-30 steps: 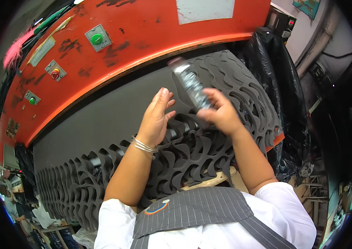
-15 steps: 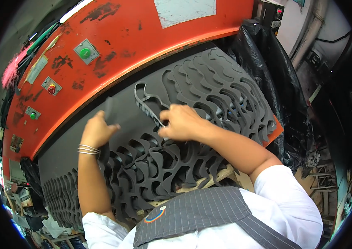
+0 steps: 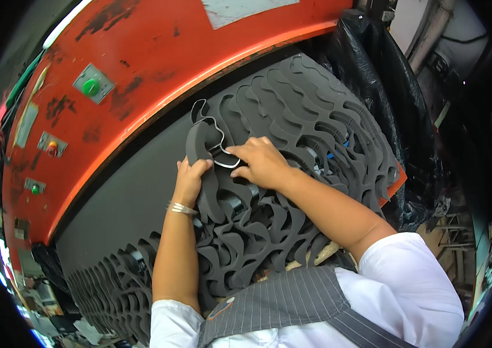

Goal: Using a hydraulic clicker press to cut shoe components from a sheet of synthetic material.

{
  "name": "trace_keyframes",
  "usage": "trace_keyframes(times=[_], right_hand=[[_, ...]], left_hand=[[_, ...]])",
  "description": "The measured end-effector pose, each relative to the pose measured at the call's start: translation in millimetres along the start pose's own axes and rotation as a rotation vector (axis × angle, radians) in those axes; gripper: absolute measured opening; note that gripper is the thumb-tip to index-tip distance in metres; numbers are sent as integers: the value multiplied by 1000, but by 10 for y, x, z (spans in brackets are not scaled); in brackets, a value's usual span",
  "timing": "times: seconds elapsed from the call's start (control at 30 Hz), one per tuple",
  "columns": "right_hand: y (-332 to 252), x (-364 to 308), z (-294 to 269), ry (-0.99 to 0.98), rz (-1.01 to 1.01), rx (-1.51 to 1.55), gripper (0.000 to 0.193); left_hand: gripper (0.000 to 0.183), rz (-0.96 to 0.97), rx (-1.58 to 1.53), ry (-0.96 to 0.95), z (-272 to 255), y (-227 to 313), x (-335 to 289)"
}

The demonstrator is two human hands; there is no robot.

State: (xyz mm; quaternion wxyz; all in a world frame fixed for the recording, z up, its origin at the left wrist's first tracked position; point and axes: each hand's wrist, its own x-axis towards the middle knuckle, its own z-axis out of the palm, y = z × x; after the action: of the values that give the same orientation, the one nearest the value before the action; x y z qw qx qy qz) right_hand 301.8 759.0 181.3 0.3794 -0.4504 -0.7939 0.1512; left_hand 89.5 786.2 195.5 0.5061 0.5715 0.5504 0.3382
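My left hand (image 3: 189,181) grips a curved strip of dark grey foam (image 3: 197,142) between thumb and fingers. The strip stands up beside a metal cutting die (image 3: 221,132), a thin band bent into a long wavy outline. At the near end of the die is my right hand (image 3: 264,163), its thumb and forefinger closed on the rim. Under both hands lies a thick dark grey foam sheet (image 3: 135,168). Curved shapes have been cut out of its right and near parts, leaving wavy ribs (image 3: 280,116). The foam strip partly hides the die's left side.
A red-orange machine beam (image 3: 159,64) spans the far side, with a green button (image 3: 91,87) and a red knob (image 3: 52,149). Black plastic sheeting (image 3: 368,81) hangs at the right. An orange edge (image 3: 395,184) shows beneath the foam's right corner.
My left hand has moved right, up to the die, with the foam strip in its grip. The die was tilted up in my right hand and now sits lower against the sheet. The view has shifted.
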Motion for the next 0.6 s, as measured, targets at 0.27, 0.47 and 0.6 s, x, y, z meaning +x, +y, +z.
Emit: trace_keyframes(times=[0.27, 0.47, 0.6], right_hand=[[63, -38, -3, 68, -9, 36, 46], [225, 31, -30, 8, -15, 51, 47], [91, 44, -32, -37, 23, -53, 50]], left_hand=[[57, -14, -10, -41, 26, 76, -75], [56, 20, 20, -39, 94, 50, 62], [49, 13, 62, -34, 47, 118, -15]])
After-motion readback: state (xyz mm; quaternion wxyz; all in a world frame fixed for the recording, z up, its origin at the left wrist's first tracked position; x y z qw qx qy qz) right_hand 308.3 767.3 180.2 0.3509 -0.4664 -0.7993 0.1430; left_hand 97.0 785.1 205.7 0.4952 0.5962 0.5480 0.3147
